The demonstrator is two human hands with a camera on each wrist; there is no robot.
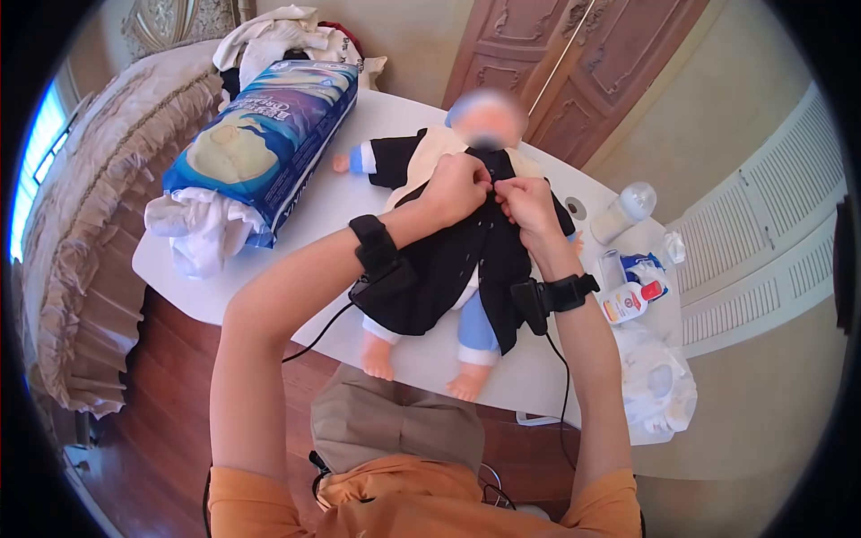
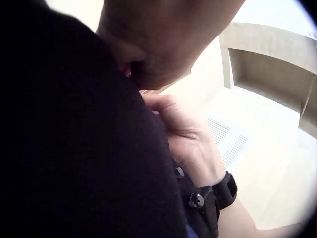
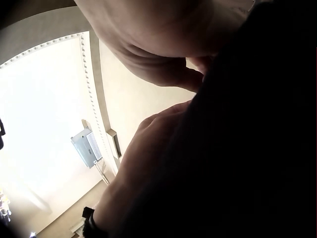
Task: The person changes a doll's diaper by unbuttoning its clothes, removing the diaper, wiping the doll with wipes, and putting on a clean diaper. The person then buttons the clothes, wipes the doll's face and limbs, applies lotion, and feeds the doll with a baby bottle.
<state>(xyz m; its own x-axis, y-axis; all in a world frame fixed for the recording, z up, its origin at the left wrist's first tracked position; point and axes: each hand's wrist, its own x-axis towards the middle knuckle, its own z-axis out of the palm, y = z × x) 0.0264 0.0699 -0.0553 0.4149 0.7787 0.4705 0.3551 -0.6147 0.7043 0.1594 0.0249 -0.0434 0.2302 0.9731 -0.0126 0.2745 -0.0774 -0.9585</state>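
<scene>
A baby doll (image 1: pixel 478 330) in blue and white clothes lies on its back on the white table, feet toward me. Over its body a black buttoned jacket (image 1: pixel 444 264) is spread, parted toward the hem. High on the chest, my left hand (image 1: pixel 456 188) pinches the jacket's front edge with thumb and fingers. Close beside it, my right hand (image 1: pixel 529 206) pinches the facing edge, the fingertips of both hands almost meeting. Dark buttons (image 2: pixel 196 200) show along the cloth in the left wrist view. Black fabric hides the fingertips in both wrist views.
A blue diaper pack (image 1: pixel 269 134) lies at the table's left, white diapers (image 1: pixel 204 229) spilling from its near end. On the right stand a baby bottle (image 1: pixel 626 211) and a red-capped white bottle (image 1: pixel 628 303), with a crumpled white bundle (image 1: pixel 659 381) nearer me. Cables hang from both wrist cameras.
</scene>
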